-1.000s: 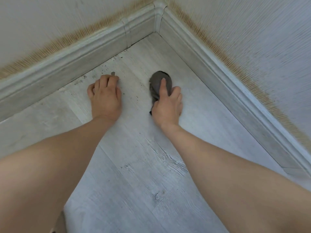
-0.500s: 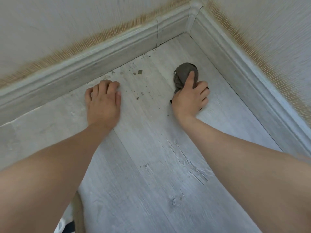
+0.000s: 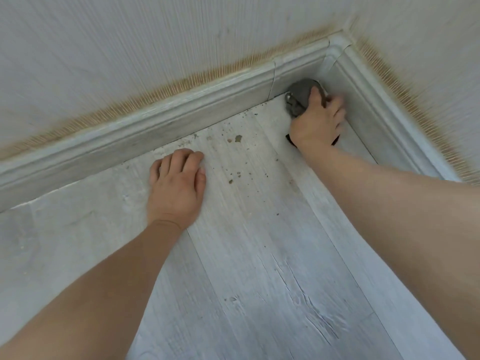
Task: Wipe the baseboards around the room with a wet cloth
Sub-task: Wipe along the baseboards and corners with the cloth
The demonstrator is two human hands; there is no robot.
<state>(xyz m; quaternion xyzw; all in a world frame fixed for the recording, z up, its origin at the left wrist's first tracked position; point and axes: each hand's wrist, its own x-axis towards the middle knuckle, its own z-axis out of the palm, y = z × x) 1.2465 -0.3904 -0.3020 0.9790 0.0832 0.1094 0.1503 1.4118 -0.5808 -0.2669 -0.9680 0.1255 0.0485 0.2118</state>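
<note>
Grey cloth (image 3: 301, 96) bunched in our right hand (image 3: 318, 123), at corner baseboard (image 3: 298, 74); press w/ steady strokes. Left hand (image 3: 176, 185) spread flat on floor (image 3: 259, 268).

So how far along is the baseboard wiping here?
Nothing looks finished yet. In hand: the right hand grips the grey cloth pushed into the corner where the two baseboards meet, while the left hand rests on the floor. Left: both visible baseboard runs, and dirt specks lie along the floor edge.
</note>
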